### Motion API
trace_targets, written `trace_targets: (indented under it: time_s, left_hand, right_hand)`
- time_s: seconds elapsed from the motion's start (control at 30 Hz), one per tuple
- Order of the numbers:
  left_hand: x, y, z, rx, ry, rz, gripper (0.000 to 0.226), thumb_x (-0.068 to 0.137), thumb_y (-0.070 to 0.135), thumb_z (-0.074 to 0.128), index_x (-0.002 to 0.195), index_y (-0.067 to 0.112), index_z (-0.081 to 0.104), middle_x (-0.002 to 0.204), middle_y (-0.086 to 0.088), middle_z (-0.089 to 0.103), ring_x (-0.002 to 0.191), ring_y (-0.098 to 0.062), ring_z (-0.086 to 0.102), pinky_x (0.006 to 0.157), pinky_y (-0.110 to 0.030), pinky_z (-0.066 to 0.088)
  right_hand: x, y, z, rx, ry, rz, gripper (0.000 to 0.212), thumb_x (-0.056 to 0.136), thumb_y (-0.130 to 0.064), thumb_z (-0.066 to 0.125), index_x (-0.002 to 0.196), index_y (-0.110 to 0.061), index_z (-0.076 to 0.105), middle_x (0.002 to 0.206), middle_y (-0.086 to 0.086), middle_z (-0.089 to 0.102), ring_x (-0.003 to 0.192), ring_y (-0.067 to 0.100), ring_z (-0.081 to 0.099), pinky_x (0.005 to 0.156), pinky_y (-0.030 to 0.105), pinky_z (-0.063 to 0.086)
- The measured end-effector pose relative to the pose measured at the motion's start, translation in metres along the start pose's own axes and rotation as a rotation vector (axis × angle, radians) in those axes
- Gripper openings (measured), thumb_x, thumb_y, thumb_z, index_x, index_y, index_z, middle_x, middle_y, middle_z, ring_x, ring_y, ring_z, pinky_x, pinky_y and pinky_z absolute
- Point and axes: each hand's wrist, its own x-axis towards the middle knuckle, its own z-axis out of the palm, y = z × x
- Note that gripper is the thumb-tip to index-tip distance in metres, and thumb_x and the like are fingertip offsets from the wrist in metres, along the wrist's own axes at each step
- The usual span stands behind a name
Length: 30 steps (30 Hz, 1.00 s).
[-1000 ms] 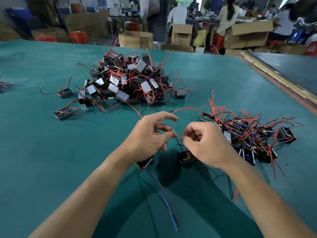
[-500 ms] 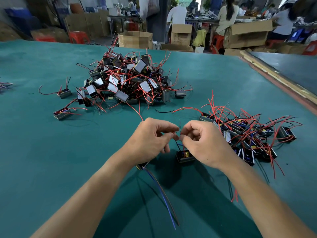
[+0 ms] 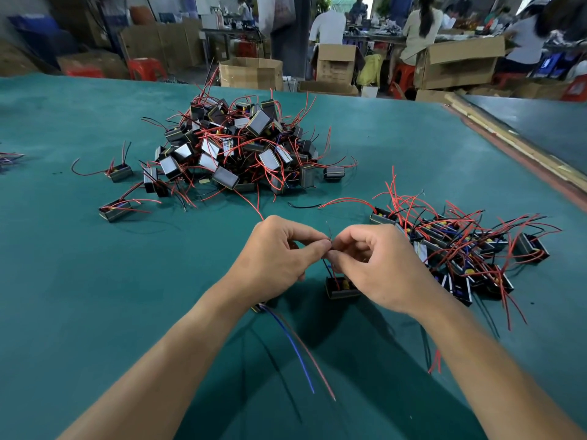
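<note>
A pair of thin wire ends [image 3: 329, 237] is pinched at the centre of the view, just above a green table [image 3: 95, 312]. The wires rise from a small black component [image 3: 340, 291] that is set on the table directly below, partly covered by the right hand [image 3: 378, 265]. The wire ends are clamped between thumb and forefinger of the left hand [image 3: 276, 258] and thumb and forefinger of the right hand, with the two sets of fingertips touching. The remaining fingers of both hands are curled inward.

Under the left wrist a second component [image 3: 258, 308] is mostly hidden; a blue wire [image 3: 295, 347] and a red wire [image 3: 313, 360] trail from it toward the viewer.

To the right, near the right hand, a low heap of components [image 3: 460, 249] with red and black leads is spread out. Farther back, left of centre, a taller pile [image 3: 241, 147] of the same parts is seen, with two loose units [image 3: 119, 173] lying apart at its left. Beyond the table edge, cardboard boxes [image 3: 251, 73] and seated people are visible, blurred.
</note>
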Motion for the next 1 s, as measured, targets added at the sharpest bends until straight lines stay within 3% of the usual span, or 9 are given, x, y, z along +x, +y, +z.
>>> trace_targets:
  time_s: [0.17, 0.23, 0.4, 0.5, 0.63, 0.73, 0.8, 1.0]
  left_hand:
    - [0.0024, 0.0004, 0.0001, -0.051, -0.005, -0.024, 0.015, 0.092, 0.014, 0.066, 0.082, 0.018, 0.077, 0.068, 0.006, 0.072, 0.042, -0.012, 0.049, 0.047, -0.022, 0.042]
    - [0.0019, -0.0007, -0.0003, -0.040, -0.026, -0.028, 0.017, 0.092, 0.012, 0.065, 0.083, 0.020, 0.076, 0.067, 0.005, 0.073, 0.041, -0.012, 0.048, 0.046, -0.021, 0.042]
    - [0.0011, -0.0012, 0.0018, -0.038, 0.014, -0.050, 0.020, 0.092, 0.010, 0.063, 0.083, 0.022, 0.076, 0.066, 0.008, 0.073, 0.039, -0.011, 0.045, 0.044, -0.018, 0.041]
    - [0.0015, 0.0005, -0.0006, -0.073, -0.029, -0.036, 0.017, 0.089, 0.013, 0.063, 0.084, 0.020, 0.078, 0.070, 0.001, 0.074, 0.043, -0.014, 0.044, 0.047, -0.022, 0.041]
    - [-0.0016, 0.0043, 0.0001, -0.035, -0.076, 0.015, 0.017, 0.081, 0.033, 0.063, 0.078, 0.027, 0.079, 0.070, -0.019, 0.067, 0.050, -0.017, 0.039, 0.050, -0.029, 0.036]
    - [-0.0001, 0.0039, -0.0003, -0.017, -0.043, -0.004, 0.021, 0.088, 0.029, 0.065, 0.073, 0.020, 0.077, 0.070, -0.026, 0.065, 0.049, -0.019, 0.038, 0.045, -0.042, 0.037]
    - [0.0000, 0.0040, -0.0002, 0.004, -0.047, 0.002, 0.022, 0.087, 0.030, 0.064, 0.072, 0.019, 0.076, 0.070, -0.022, 0.066, 0.049, -0.020, 0.038, 0.045, -0.043, 0.039]
    - [-0.0004, 0.0049, 0.0004, 0.022, -0.055, 0.015, 0.025, 0.080, 0.037, 0.058, 0.067, 0.021, 0.073, 0.062, -0.019, 0.062, 0.048, -0.019, 0.039, 0.045, -0.040, 0.038]
  right_hand:
    - [0.0014, 0.0022, -0.0019, -0.019, 0.029, 0.003, 0.015, 0.083, -0.014, 0.071, 0.071, -0.023, 0.067, 0.065, -0.002, 0.069, 0.061, 0.021, 0.065, 0.065, 0.046, 0.056]
    - [0.0010, 0.0014, -0.0017, -0.022, 0.012, -0.018, 0.016, 0.084, -0.014, 0.071, 0.072, -0.024, 0.069, 0.066, -0.004, 0.070, 0.062, 0.021, 0.065, 0.065, 0.047, 0.056]
    - [-0.0011, -0.0029, -0.0002, -0.001, -0.008, -0.058, 0.012, 0.078, -0.033, 0.066, 0.074, -0.022, 0.069, 0.065, 0.001, 0.069, 0.062, 0.029, 0.062, 0.061, 0.051, 0.052]
    - [-0.0003, -0.0017, -0.0010, -0.026, -0.011, -0.049, 0.011, 0.083, -0.025, 0.070, 0.072, -0.024, 0.069, 0.065, -0.002, 0.069, 0.061, 0.024, 0.063, 0.062, 0.049, 0.053]
    - [0.0004, 0.0012, -0.0009, -0.060, -0.005, -0.039, 0.018, 0.086, -0.021, 0.075, 0.070, -0.028, 0.070, 0.066, -0.008, 0.070, 0.062, 0.017, 0.064, 0.063, 0.043, 0.054]
    - [0.0004, 0.0038, 0.0002, -0.022, 0.017, -0.010, 0.016, 0.082, -0.021, 0.079, 0.080, -0.029, 0.064, 0.070, -0.011, 0.070, 0.059, 0.014, 0.063, 0.059, 0.034, 0.053]
    - [0.0005, 0.0043, -0.0006, 0.012, 0.029, -0.004, 0.027, 0.079, -0.022, 0.080, 0.092, -0.033, 0.059, 0.076, -0.013, 0.069, 0.056, 0.015, 0.061, 0.056, 0.029, 0.050]
    - [0.0011, 0.0012, -0.0013, -0.014, 0.027, -0.040, 0.015, 0.079, -0.023, 0.079, 0.087, -0.029, 0.068, 0.077, -0.011, 0.068, 0.063, 0.021, 0.064, 0.067, 0.045, 0.056]
